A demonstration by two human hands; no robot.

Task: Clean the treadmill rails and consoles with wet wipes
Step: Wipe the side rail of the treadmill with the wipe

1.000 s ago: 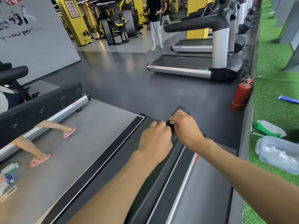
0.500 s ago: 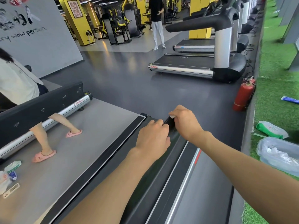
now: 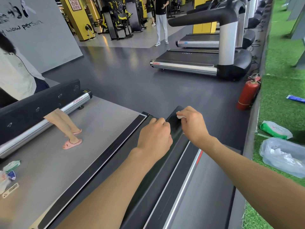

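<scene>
Two hands work at the far end of one black treadmill rail (image 3: 173, 120), which runs back toward the camera beside a silver strip. The right hand (image 3: 192, 124) has its fingers curled tight round one white wet wipe (image 3: 180, 116), pressing it onto the rail's top close to its rounded tip. Just beside it, the left hand (image 3: 154, 134) rests on the same rail with its fingers bunched together and curled under; whether they clasp the rail's edge cannot be told. To the right, two red fire extinguishers (image 3: 247, 95) stand one behind the other by the green turf (image 3: 283, 90), where one green wipe pack (image 3: 274, 129) and one clear plastic bag (image 3: 283, 156) lie. On the left, a person in two pink slippers (image 3: 72, 143) stands on the grey floor, and another wipe pack (image 3: 11, 163) lies near the edge. Two treadmill decks (image 3: 184, 63) show farther off.
</scene>
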